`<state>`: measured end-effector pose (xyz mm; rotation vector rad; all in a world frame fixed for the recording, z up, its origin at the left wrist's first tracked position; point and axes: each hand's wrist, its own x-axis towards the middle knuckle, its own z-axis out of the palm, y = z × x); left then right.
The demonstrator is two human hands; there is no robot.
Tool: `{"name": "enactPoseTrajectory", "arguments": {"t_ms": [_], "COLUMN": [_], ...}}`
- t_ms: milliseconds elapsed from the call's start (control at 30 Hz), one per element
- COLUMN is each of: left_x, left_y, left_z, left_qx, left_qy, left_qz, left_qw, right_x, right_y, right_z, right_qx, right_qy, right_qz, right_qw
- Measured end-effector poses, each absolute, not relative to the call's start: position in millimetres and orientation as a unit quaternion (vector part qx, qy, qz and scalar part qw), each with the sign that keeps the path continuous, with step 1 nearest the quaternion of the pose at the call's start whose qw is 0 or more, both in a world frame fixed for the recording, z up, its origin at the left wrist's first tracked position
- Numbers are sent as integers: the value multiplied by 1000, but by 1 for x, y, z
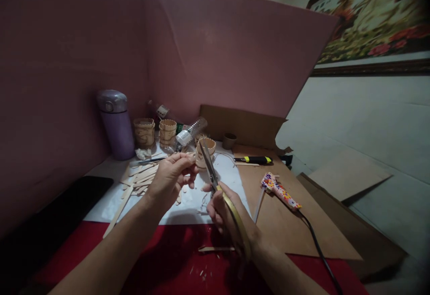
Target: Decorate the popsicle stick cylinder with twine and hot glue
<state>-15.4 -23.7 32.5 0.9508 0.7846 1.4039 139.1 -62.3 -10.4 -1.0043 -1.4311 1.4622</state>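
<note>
My right hand is closed round the gold handles of a pair of scissors, whose grey blades point up and away. My left hand is pinched on a small wooden stick piece held right at the blades. Both hands hover over a white sheet on a red cloth. A pile of flat wooden craft sticks lies just left of my left hand. A small cup built of sticks stands behind the scissors.
A purple flask, two more stick cups and a clear bottle stand at the back by a pink partition. A patterned glue gun with a black cord and a yellow-black knife lie on brown cardboard at the right.
</note>
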Motion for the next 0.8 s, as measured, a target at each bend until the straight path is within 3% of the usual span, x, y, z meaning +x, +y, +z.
{"name": "enactPoseTrajectory", "arguments": {"t_ms": [400, 800], "left_x": [5, 10], "left_y": [-28, -31], "left_z": [13, 8], "left_qx": [505, 509], "left_qy": [351, 339], "left_qz": [482, 460], "left_qw": [624, 644], "right_x": [142, 142], "right_y": [-60, -56], "right_z": [9, 11], "right_qx": [-433, -413], "right_qy": [-475, -461], "right_qz": [444, 461], "right_qw": [624, 637]}}
